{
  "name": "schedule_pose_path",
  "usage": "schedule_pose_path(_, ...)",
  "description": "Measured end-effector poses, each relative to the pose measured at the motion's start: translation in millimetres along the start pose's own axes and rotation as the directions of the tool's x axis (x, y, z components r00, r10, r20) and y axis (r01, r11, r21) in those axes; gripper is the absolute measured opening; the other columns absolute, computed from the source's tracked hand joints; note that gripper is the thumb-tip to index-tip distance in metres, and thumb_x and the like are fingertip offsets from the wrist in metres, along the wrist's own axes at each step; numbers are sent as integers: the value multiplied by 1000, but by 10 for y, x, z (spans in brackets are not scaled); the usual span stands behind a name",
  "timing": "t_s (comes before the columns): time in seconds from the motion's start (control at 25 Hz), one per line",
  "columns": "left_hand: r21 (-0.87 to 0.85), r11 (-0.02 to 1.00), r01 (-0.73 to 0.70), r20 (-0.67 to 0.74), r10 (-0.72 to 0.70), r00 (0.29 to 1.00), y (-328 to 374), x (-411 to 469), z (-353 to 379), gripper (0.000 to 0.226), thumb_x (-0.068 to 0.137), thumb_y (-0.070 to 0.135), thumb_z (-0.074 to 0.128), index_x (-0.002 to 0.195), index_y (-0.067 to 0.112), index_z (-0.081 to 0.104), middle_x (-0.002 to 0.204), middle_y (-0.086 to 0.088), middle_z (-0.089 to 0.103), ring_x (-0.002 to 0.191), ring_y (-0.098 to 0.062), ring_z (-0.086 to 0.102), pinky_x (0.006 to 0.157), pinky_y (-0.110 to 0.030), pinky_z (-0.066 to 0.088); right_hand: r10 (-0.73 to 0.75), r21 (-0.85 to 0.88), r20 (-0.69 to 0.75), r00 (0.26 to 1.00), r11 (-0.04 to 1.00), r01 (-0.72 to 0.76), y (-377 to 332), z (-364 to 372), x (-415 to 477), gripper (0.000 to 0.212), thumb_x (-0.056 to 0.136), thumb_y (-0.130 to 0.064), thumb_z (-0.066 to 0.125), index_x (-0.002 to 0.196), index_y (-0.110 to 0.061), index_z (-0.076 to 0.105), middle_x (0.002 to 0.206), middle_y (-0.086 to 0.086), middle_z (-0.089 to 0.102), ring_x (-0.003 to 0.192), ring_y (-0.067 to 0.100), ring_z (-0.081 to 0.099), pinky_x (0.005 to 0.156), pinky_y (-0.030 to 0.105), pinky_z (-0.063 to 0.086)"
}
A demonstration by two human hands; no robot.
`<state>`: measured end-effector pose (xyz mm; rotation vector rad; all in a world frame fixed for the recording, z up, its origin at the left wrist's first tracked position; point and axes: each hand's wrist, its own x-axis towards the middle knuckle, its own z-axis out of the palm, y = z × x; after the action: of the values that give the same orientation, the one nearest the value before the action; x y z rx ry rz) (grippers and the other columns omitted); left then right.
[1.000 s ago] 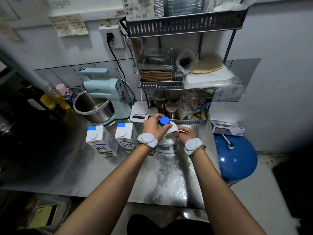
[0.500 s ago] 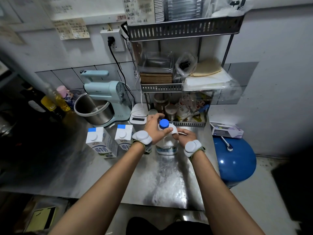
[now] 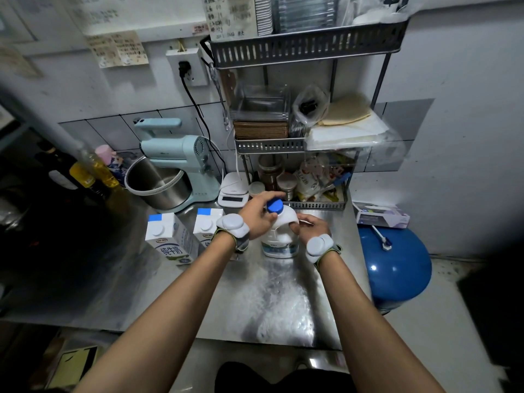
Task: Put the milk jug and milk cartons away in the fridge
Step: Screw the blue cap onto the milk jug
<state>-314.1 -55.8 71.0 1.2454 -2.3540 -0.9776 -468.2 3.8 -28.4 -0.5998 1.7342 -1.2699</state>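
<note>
A white milk jug (image 3: 279, 240) with a blue cap (image 3: 275, 206) stands upright on the steel counter (image 3: 269, 302). My left hand (image 3: 259, 215) wraps around its neck and cap from the left. My right hand (image 3: 310, 226) grips its handle side from the right. Two white milk cartons with blue tops stand to the left: one (image 3: 169, 239) nearer the counter's middle left, the other (image 3: 207, 224) partly hidden behind my left wrist. No fridge is in view.
A pale blue stand mixer (image 3: 181, 165) with a steel bowl and a white scale (image 3: 234, 190) sit behind the cartons. A tiered wire rack (image 3: 295, 148) of jars and packets stands at the back. A blue tank (image 3: 395, 268) sits right of the counter; bottles (image 3: 93, 174) crowd the far left.
My hands and the jug have stayed in nearly the same spot; my left hand's fingers have shifted slightly around the blue cap. The cartons have not moved.
</note>
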Motion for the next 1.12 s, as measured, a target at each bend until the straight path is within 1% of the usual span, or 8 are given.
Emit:
schedule_pose_path(0.08,14,998,65,-76,-63,995,23,-2,73,60,81,26,76,135,18,51,128,-3,53,113,-15,54,97,-21,41,26,12,-6,1000,1000,-26,-6,0,4,34,81,-6,79,115,-5,75,114,18,77,110,36,72,104,50,55)
schedule_pose_path(0.2,82,989,127,-214,-107,971,53,28,128,49,74,35,81,112,14,57,110,-6,54,97,-20,54,88,-29,46,26,29,-6,1000,999,-26,-5,-7,17,35,80,-3,78,115,-2,75,115,19,76,113,36,71,105,50,55)
schedule_pose_path(0.4,77,997,12,-80,-6,997,34,30,31,39,82,10,73,119,15,63,119,-5,61,110,-25,59,100,-36,47,17,17,-34,999,1000,-16,-6,15,27,35,80,-2,80,114,-1,75,112,22,76,111,39,72,103,50,56)
schedule_pose_path(0.6,79,990,120,-192,-103,976,57,46,133,54,76,35,80,118,14,55,114,-3,53,98,-15,51,90,-25,42,26,-15,-12,1000,1000,-26,-21,-29,35,36,78,-8,81,113,-8,78,110,14,79,108,32,74,102,46,57)
schedule_pose_path(0.72,139,987,76,-219,-44,975,78,71,135,40,79,31,78,109,14,59,106,-6,55,95,-22,54,84,-26,41,-4,-19,-19,1000,1000,4,-14,-36,10,35,77,-8,82,112,-9,78,107,12,79,103,29,74,100,44,58)
schedule_pose_path(0.88,162,987,-10,-106,27,994,66,89,35,34,81,19,76,112,13,65,109,-8,60,101,-25,58,93,-34,48,-85,-33,0,996,996,84,6,-42,23,33,79,0,80,112,-1,76,108,22,77,100,35,74,98,49,59)
schedule_pose_path(1.0,158,984,-86,-38,93,995,46,103,-11,32,81,10,74,113,13,67,113,-5,62,105,-23,60,95,-28,47,-72,-10,32,997,997,72,-25,-57,45,34,81,5,78,114,5,73,113,28,74,94,28,69,99,51,57)
schedule_pose_path(1.12,81,996,36,-105,-27,994,40,74,38,48,78,25,79,120,13,61,115,-2,57,105,-17,57,97,-28,47,-37,-11,25,999,999,38,-19,-45,44,34,81,0,80,114,0,74,112,25,76,101,36,73,100,51,57)
